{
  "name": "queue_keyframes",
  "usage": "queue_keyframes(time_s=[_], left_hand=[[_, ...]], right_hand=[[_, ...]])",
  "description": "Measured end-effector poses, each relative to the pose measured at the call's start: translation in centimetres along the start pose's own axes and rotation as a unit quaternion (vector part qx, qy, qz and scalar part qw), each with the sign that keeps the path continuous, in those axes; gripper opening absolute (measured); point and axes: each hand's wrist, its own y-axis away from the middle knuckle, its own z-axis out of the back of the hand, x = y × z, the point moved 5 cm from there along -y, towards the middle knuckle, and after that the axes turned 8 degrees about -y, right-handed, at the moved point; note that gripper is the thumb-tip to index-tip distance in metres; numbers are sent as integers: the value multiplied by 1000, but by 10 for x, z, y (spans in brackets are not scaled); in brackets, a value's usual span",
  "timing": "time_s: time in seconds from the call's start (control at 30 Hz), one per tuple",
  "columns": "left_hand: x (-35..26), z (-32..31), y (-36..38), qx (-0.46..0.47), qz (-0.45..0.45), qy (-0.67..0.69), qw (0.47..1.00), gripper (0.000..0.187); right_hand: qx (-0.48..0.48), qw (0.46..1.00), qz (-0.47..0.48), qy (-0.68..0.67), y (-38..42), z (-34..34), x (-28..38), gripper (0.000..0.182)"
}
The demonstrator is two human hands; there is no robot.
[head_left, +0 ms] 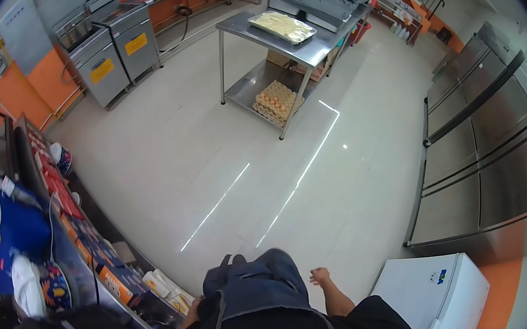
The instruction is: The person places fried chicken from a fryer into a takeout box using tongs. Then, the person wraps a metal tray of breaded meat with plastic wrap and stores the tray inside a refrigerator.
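Observation:
My right hand (319,276) hangs to the right of the dark blue apron (255,285), with the floor behind it; its fingers look partly curled, and too small to tell whether they hold anything. Only a bit of my left hand (194,307) shows at the left edge of the apron, its fingers hidden. Near it, at the lower left, lie white and yellow packets (168,289) and orange and blue boxes (117,281).
Ahead stands a steel table (228,25) with a foil-lined tray (283,27) on top and egg cartons (276,102) below. Fryers (104,72) stand left, steel refrigerators (463,149) right, and a white chest freezer (415,292) at lower right. A blue bag (13,222) sits at left.

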Motion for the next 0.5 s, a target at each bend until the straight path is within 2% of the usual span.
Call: queue_keyframes(time_s=[0.07, 0.13, 0.27, 0.37, 0.4, 0.43, 0.5], left_hand=[[-76, -9, -13, -7, -8, -30, 1000, 53], [-156, -23, -32, -13, -15, -18, 1000, 52], [-298, -46, -66, -26, -38, 50, 998, 52], [-410, -85, -70, -24, -74, 33, 996, 53], [-445, -100, -70, -12, -83, 28, 996, 53], [-480, -115, -67, -3, -87, 28, 996, 52], [-544, -138, -58, 16, -139, 26, 990, 52]], right_hand=[[13, 995, -93, -20, -17, 11, -8, 24], [20, 993, -117, 10, -32, 11, 0, 21], [62, 981, -180, -24, -105, 19, 79, 20], [-5, 995, -88, -41, -169, 41, 198, 18], [16, 990, 54, 129, -221, 49, 240, 26], [-34, 995, 60, 69, -219, 65, 307, 34], [-94, 976, 196, 33, -270, 82, 420, 24]])
